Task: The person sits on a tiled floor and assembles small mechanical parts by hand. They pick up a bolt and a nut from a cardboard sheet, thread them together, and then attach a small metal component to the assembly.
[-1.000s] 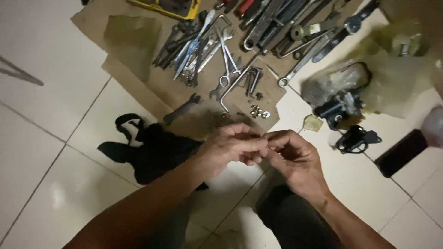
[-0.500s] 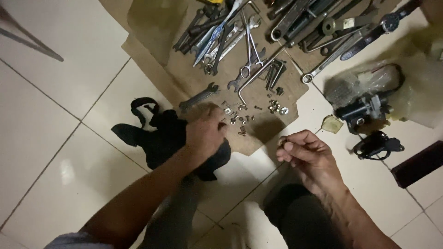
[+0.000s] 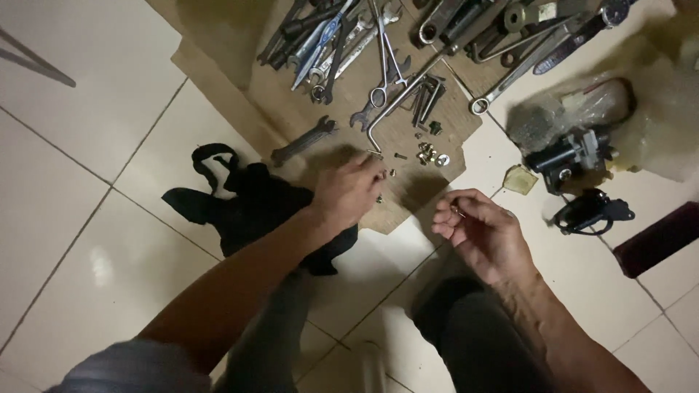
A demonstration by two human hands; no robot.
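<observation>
Steel nuts and bolts [image 3: 428, 153] lie in a loose scatter on the brown cardboard sheet [image 3: 408, 193], which is spread on the white tiled floor [image 3: 95, 131]. The left hand [image 3: 349, 191] is down at the near-left edge of that scatter, palm down, its fingers [image 3: 375, 166] curled over two or three small pieces; whether they have pinched one up or only touch them cannot be told. The right hand [image 3: 484, 233] hovers off the near edge of the cardboard, to the right of the scatter, fingers loosely bent with thumb and forefinger closed on a small metal part [image 3: 457, 212], too small to identify.

By the look of it, the step in hand is picking out a fastener to go with the held part; the next move would call for a fine pinch and a lift clear of the neighbouring pieces.

Beyond the scatter, wrenches and pliers [image 3: 342, 44] are piled at the far side of the cardboard. A black cloth bag [image 3: 247, 207] lies just left of the cardboard.
</observation>
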